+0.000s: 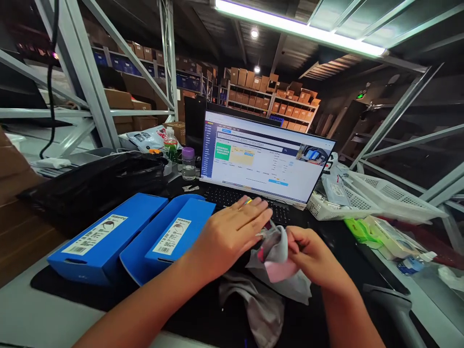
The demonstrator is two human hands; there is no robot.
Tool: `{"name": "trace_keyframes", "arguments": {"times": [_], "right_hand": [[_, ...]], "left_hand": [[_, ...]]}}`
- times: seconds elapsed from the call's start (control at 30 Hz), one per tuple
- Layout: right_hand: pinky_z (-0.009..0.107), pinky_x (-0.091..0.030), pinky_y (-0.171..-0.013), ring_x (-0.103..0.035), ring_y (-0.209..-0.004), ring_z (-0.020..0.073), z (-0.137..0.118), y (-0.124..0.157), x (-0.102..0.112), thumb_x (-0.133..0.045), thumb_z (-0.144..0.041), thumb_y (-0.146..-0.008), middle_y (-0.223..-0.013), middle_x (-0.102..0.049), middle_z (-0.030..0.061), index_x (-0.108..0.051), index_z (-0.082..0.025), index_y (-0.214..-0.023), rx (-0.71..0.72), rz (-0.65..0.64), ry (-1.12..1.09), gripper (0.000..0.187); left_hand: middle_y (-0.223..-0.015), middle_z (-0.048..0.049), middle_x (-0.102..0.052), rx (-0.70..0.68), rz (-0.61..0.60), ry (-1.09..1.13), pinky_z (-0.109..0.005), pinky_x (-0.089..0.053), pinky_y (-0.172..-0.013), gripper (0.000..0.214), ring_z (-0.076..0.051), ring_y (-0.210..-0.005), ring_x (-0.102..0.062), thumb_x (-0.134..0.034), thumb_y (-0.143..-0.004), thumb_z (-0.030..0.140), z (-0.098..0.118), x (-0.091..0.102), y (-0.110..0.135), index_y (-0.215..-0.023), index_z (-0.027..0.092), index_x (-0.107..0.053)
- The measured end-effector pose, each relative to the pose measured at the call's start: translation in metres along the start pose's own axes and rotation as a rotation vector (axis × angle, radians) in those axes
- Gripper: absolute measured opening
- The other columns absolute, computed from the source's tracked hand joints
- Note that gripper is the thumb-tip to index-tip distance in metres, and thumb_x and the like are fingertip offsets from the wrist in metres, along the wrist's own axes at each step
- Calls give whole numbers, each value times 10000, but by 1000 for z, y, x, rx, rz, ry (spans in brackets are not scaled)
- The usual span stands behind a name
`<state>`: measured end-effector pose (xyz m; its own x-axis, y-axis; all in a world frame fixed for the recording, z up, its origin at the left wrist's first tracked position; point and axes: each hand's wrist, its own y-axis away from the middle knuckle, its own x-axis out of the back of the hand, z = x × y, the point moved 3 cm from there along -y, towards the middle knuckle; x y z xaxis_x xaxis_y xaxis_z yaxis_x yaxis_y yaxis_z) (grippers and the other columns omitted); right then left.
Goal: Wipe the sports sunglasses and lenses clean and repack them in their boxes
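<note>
My left hand (228, 234) lies over a grey plastic mailer bag (281, 270) in front of the laptop keyboard (232, 197), its fingers stretched out flat and pressing the bag's top. My right hand (311, 253) pinches the bag's right edge, where a pink item (277, 269) shows inside. Another crumpled grey bag (263, 309) lies below them on the black mat. Two blue cardboard boxes (105, 237) with white labels, the second (174, 239) open at its near end, sit just left of my left hand.
An open laptop screen (266, 157) stands behind the hands. A black plastic bag (97, 181) lies at the left, a small bottle (188, 164) beside it. White baskets (366, 195) and packets sit at the right, a barcode scanner (395, 309) near the front right. Metal shelving surrounds the desk.
</note>
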<state>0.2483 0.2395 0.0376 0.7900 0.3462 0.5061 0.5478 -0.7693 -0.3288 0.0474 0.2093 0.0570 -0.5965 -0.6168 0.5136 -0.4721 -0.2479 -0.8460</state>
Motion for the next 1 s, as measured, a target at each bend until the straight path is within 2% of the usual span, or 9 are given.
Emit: {"name": "trace_keyframes", "arguments": {"times": [0.07,0.17,0.23,0.3,0.4,0.5,0.57,0.8,1.0], "right_hand": [[246,-274,-555,-319,-607,119,6,1,15,-585,-153,-851,-645,-386,-48,-307,-230,-671,-17,157,-70,340],[242,-282,-551,-331,-601,121,10,-3,21,-686,-208,-800,-636,-407,-53,-322,-239,-690,23,400,-143,381],[235,-284,-538,-325,-583,114,8,-9,15,-730,-206,-731,-615,-408,-66,-312,-243,-681,75,491,-167,422],[227,-288,-523,-326,-566,108,6,-13,6,-715,-183,-687,-601,-403,-73,-297,-245,-659,131,555,-137,424],[228,-264,-507,-317,-533,99,2,-14,-11,-627,-132,-693,-556,-368,-73,-250,-235,-596,274,579,45,403],[246,-208,-494,-275,-502,91,1,-9,-27,-534,-119,-771,-526,-299,-69,-212,-219,-574,398,553,270,391],[251,-191,-487,-257,-494,89,2,-7,-32,-487,-120,-800,-533,-271,-68,-224,-217,-584,405,558,353,354],[216,-222,-455,-274,-473,76,-3,-2,-34,-479,-121,-798,-518,-299,-79,-278,-221,-601,320,609,272,299],[219,-241,-451,-316,-460,77,-11,3,-27,-511,-170,-881,-505,-361,-66,-307,-213,-585,371,653,315,362]], "left_hand": [[-1451,-207,-530,104,46,-149,-530,-428,-1151,533,-303,-1390,-479,-627,-899,73,3,0,0,-1406,111,-468],[-1361,-224,-553,298,114,-299,-538,-533,-1022,528,-344,-1265,-572,-631,-860,47,9,-7,6,-1361,127,-482],[-1234,-179,-608,385,63,-253,-488,-595,-925,514,-318,-1126,-644,-624,-824,50,10,-18,12,-1313,140,-493],[-1225,-151,-607,412,-57,-135,-468,-606,-922,609,-309,-1114,-649,-622,-748,37,11,-31,17,-1322,162,-461],[-1287,-161,-580,365,-152,-76,-487,-592,-958,744,-332,-1192,-613,-601,-645,15,14,-43,21,-1344,180,-411],[-1205,-167,-610,305,-136,-133,-508,-604,-916,665,-349,-1136,-632,-582,-625,39,19,-47,21,-1262,169,-445],[-1144,-170,-621,276,-102,-176,-518,-604,-904,575,-351,-1097,-637,-573,-634,67,23,-48,18,-1195,150,-477],[-1079,-169,-612,223,14,-272,-564,-494,-1043,390,-320,-1078,-607,-505,-692,41,30,-47,12,-1072,117,-550],[-1211,-196,-575,181,93,-303,-590,-464,-1049,315,-327,-1169,-569,-593,-868,166,31,-48,12,-1181,139,-566]]}}
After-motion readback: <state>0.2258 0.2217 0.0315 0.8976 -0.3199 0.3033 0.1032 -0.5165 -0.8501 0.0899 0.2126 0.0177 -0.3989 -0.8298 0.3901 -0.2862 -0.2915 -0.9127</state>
